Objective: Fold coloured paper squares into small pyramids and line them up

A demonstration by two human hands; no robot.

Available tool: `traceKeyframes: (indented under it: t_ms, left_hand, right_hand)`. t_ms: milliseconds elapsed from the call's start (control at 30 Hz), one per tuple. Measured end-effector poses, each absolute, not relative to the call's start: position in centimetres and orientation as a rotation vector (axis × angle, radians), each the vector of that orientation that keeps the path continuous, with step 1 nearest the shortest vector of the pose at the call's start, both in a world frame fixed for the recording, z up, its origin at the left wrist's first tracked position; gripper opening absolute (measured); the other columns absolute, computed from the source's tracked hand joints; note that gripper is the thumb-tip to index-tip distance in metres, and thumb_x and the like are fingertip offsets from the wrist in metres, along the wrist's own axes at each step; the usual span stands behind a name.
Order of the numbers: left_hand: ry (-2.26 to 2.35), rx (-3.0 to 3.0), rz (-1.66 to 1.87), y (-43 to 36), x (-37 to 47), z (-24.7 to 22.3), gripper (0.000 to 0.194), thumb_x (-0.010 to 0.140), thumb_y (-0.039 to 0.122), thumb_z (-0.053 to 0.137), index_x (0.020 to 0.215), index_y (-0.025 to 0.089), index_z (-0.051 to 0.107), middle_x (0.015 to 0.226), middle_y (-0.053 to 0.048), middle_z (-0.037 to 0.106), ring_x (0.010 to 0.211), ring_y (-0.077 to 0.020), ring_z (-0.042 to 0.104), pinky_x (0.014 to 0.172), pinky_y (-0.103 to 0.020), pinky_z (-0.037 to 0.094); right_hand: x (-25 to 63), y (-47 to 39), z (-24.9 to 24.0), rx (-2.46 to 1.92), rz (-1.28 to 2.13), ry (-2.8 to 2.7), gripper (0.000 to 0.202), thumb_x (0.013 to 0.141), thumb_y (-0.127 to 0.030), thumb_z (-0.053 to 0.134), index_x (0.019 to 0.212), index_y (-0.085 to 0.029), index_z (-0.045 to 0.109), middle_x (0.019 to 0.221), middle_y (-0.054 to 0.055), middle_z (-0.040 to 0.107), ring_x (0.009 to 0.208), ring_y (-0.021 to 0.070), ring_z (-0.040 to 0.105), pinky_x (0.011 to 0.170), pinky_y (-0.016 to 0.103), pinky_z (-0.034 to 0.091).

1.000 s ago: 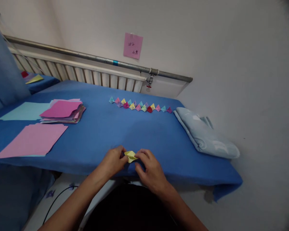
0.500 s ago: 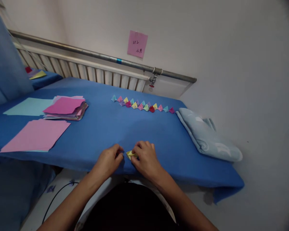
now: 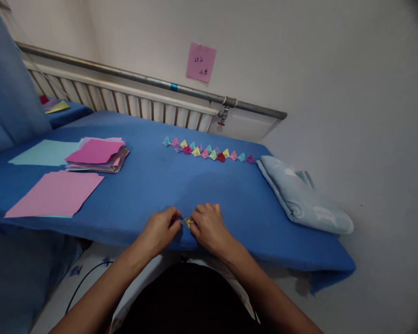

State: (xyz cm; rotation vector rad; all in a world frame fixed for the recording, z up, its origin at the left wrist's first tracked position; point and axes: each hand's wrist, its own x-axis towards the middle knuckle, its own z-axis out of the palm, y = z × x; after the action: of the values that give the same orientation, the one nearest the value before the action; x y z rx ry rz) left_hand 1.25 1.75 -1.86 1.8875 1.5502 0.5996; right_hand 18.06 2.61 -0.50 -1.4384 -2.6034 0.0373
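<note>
Our right hand (image 3: pixel 209 230) pinches the small yellow paper (image 3: pixel 187 223) near the front of the blue-covered table (image 3: pixel 146 185); our left hand (image 3: pixel 159 230), fingers loosely curled and parted from the thumb, holds nothing just beside it. Beyond, the lined-up folded pieces (image 3: pixel 205 154) look finished; the pink sheets (image 3: pixel 55 195) lie unfolded.

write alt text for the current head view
A person's right hand holds a folded yellow paper near the edge of a blue surface, the left hand just beside it. Farther back are colorful folded papers in rows, with paper stacks at left and folded cloth at right.
</note>
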Motion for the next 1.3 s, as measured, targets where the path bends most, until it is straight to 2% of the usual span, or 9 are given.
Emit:
traceKeyframes:
  t_ms: [200, 333, 400, 533, 700, 800, 900, 1133, 1300]
  left_hand:
    - [1.531, 1.933, 0.616, 2.1, 1.7, -1.4, 0.015, 0.080, 0.017, 0.049, 0.091, 0.018, 0.059, 0.087, -0.004, 0.069, 0.081, -0.0166, 0.062, 0.075, -0.028, 0.044]
    - [1.501, 1.913, 0.595, 2.2, 1.8, -1.4, 0.015, 0.079, 0.013, 0.049, 0.089, 0.019, 0.059, 0.081, -0.001, 0.069, 0.077, -0.0143, 0.063, 0.070, -0.024, 0.045]
    - [1.495, 1.896, 0.587, 2.1, 1.8, -1.4, 0.016, 0.079, 0.013, 0.048, 0.089, 0.020, 0.059, 0.079, 0.000, 0.068, 0.074, -0.0132, 0.063, 0.068, -0.023, 0.045]
    - [1.507, 1.869, 0.589, 1.7, 1.6, -1.3, 0.016, 0.080, 0.014, 0.048, 0.089, 0.019, 0.059, 0.078, 0.001, 0.067, 0.072, -0.0129, 0.061, 0.065, -0.022, 0.044]
    - [1.629, 1.855, 0.589, 0.0, 1.9, -1.3, 0.007, 0.082, 0.023, 0.051, 0.081, 0.019, 0.056, 0.072, 0.000, 0.063, 0.065, -0.0145, 0.057, 0.063, -0.026, 0.040]
    - [1.746, 1.964, 0.539, -0.9, 2.9, -1.4, 0.017, 0.084, 0.033, 0.051, 0.076, 0.018, 0.055, 0.074, -0.004, 0.061, 0.068, -0.0178, 0.057, 0.064, -0.029, 0.040]
    - [1.832, 2.077, 0.458, -1.2, 4.0, -1.3, 0.023, 0.086, 0.037, 0.049, 0.081, 0.016, 0.057, 0.082, -0.009, 0.062, 0.073, -0.0222, 0.059, 0.065, -0.032, 0.041]
    - [1.862, 2.129, 0.459, -0.3, 3.2, -1.5, 0.015, 0.087, 0.025, 0.048, 0.086, 0.015, 0.059, 0.087, -0.008, 0.061, 0.081, -0.0231, 0.060, 0.073, -0.033, 0.043]
    - [1.819, 2.107, 0.512, 0.3, 2.4, -2.0, 0.011, 0.086, 0.022, 0.050, 0.087, 0.017, 0.060, 0.087, -0.006, 0.061, 0.082, -0.0208, 0.059, 0.075, -0.031, 0.042]
  right_hand:
    - [18.3, 3.0, -0.3, -1.391, 0.067, -2.639, 0.017, 0.086, -0.021, 0.057, 0.070, -0.018, 0.062, 0.078, 0.003, 0.059, 0.078, 0.0178, 0.048, 0.070, 0.033, 0.024]
    - [18.5, 2.9, -0.6, -1.390, 0.100, -2.620, 0.013, 0.087, -0.021, 0.056, 0.075, -0.018, 0.061, 0.081, 0.004, 0.060, 0.080, 0.0176, 0.049, 0.072, 0.032, 0.026]
    - [18.7, 2.3, -0.9, -1.367, 0.149, -2.560, 0.007, 0.086, -0.021, 0.056, 0.085, -0.019, 0.062, 0.092, 0.004, 0.062, 0.087, 0.0188, 0.051, 0.076, 0.033, 0.029]
    - [19.4, 0.8, -1.3, -1.330, 0.253, -2.233, 0.018, 0.083, -0.018, 0.055, 0.100, -0.023, 0.060, 0.113, 0.006, 0.060, 0.104, 0.0226, 0.050, 0.086, 0.037, 0.032]
    - [21.1, 0.0, -1.5, -1.338, 0.260, -2.041, 0.022, 0.080, -0.012, 0.047, 0.096, -0.021, 0.060, 0.106, 0.008, 0.062, 0.102, 0.0224, 0.052, 0.088, 0.038, 0.035]
    - [21.6, 0.4, -2.0, -1.336, 0.314, -2.052, 0.025, 0.077, -0.011, 0.049, 0.097, -0.022, 0.060, 0.104, 0.007, 0.063, 0.101, 0.0227, 0.054, 0.088, 0.039, 0.036]
    - [21.4, 0.5, -2.6, -1.326, 0.406, -2.055, 0.026, 0.075, -0.011, 0.051, 0.098, -0.022, 0.059, 0.100, 0.005, 0.066, 0.096, 0.0219, 0.056, 0.086, 0.038, 0.037]
    - [21.1, -0.7, -3.1, -1.287, 0.546, -2.009, 0.033, 0.076, -0.004, 0.046, 0.100, -0.022, 0.059, 0.086, 0.001, 0.067, 0.082, 0.0169, 0.058, 0.080, 0.033, 0.040]
    - [20.6, 0.6, -3.1, -1.295, 0.542, -1.937, 0.016, 0.081, -0.012, 0.052, 0.093, -0.020, 0.060, 0.089, 0.004, 0.065, 0.085, 0.0172, 0.058, 0.077, 0.030, 0.044]
